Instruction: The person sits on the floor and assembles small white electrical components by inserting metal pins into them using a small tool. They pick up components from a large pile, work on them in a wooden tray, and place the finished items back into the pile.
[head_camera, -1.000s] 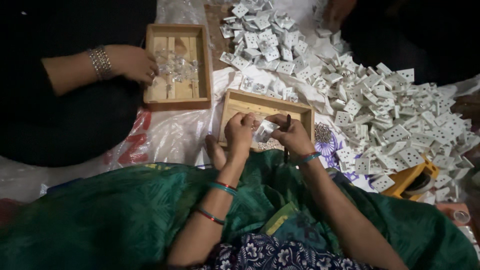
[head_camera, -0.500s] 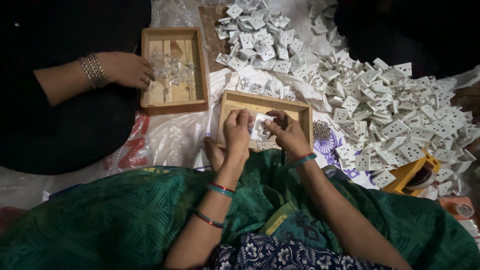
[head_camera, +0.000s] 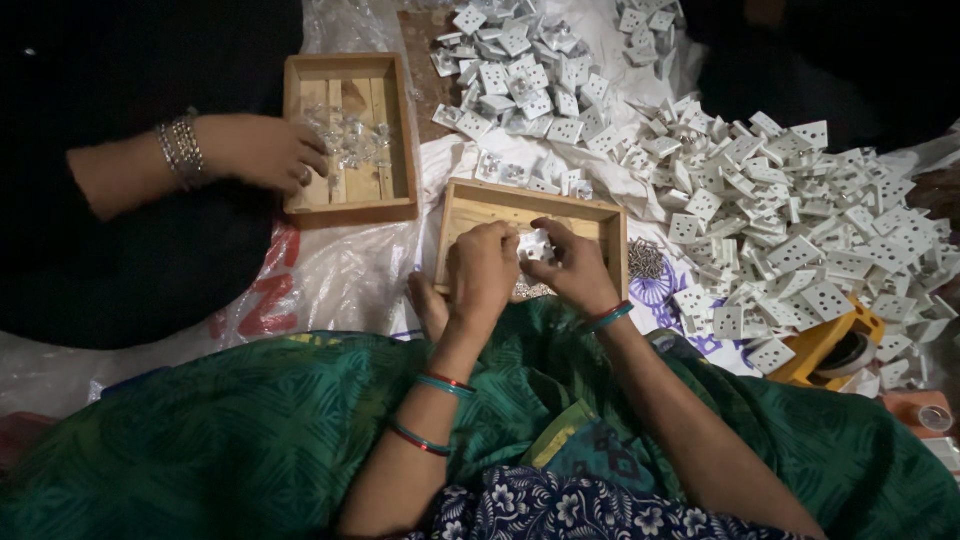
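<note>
Both hands meet over the wooden tray (head_camera: 470, 205): left hand (head_camera: 482, 272) and right hand (head_camera: 570, 268) fingers are clamped on one small white part (head_camera: 534, 243) between them.

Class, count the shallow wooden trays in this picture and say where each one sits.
2. One wooden tray lies upper left beside a co-worker's hand; the other tray sits centre, under the person's hands. None seems hidden.
</note>
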